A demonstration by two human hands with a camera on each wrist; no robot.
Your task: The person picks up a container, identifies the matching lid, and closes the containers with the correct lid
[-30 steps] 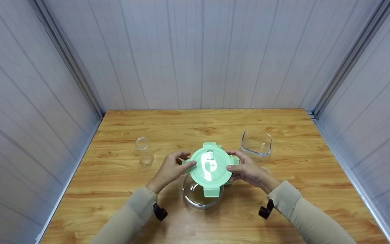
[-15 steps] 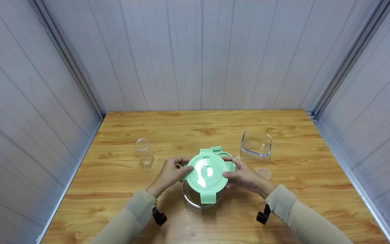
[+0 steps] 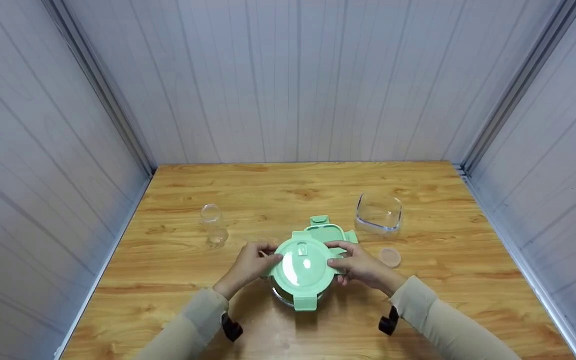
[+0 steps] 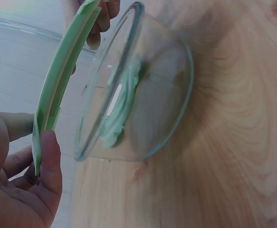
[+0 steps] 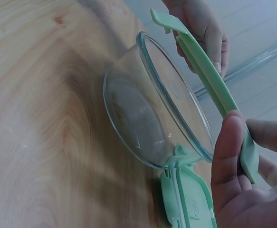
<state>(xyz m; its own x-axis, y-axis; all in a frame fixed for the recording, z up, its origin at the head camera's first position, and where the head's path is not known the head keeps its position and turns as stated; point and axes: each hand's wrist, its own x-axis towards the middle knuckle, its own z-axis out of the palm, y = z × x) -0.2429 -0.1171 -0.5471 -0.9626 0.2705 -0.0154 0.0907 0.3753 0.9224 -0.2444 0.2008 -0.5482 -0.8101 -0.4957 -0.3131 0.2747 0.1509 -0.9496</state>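
Note:
A round mint-green lid (image 3: 304,270) with side flaps is held level over a round glass bowl (image 5: 133,114). My left hand (image 3: 249,265) pinches its left flap between thumb and fingers. On the opposite side, my right hand (image 3: 363,264) pinches the right flap. Both wrist views show a gap between the lid and the bowl's rim. The bowl stands upright on the wooden table, mostly covered by the lid in the head view. Just behind it lies a second green lid (image 3: 326,233), squarish, partly hidden by the round one.
A clear glass jar (image 3: 214,226) stands at the left of the table (image 3: 268,190). Toward the back right is a square glass container (image 3: 379,214). Near my right hand lies a small round translucent disc (image 3: 390,257). Pale panelled walls enclose the back and sides.
Both hands have brought the round lid toward me and slightly left, so it covers more of the bowl. More of the squarish lid and the small disc now shows.

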